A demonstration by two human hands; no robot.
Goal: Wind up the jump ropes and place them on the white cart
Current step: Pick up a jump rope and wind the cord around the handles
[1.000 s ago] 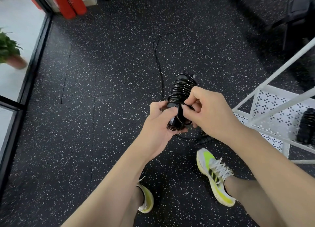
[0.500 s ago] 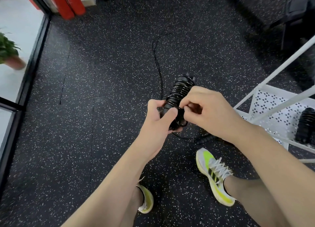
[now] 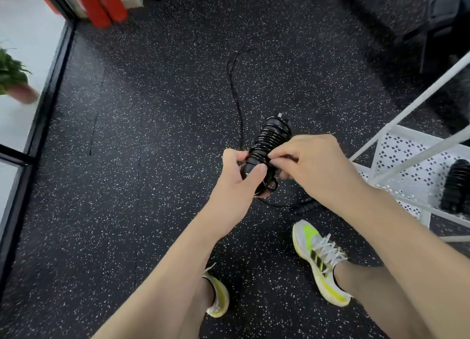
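Observation:
A black jump rope (image 3: 273, 140), its thin cord coiled tightly round the handles, is held in front of me above the floor. My left hand (image 3: 240, 179) grips the lower end of the bundle, thumb across it. My right hand (image 3: 309, 167) pinches the cord at the bundle's right side. A loose loop of cord hangs below the hands. Another black rope (image 3: 235, 84) trails away across the floor, with a handle (image 3: 306, 206) lying near my right foot. The white cart (image 3: 407, 160) stands at the right with a wound black rope (image 3: 456, 186) on its shelf.
Dark speckled rubber flooring fills the view. Red cylinders (image 3: 101, 5) stand at the far left corner beside a black-framed glass wall (image 3: 48, 84), with a potted plant (image 3: 12, 79) behind it. A dark chair or equipment (image 3: 442, 15) stands at the far right. My two feet wear yellow-white shoes.
My right hand has shifted slightly down the bundle's side, working the cord. The bundle stays held in place in my left hand.

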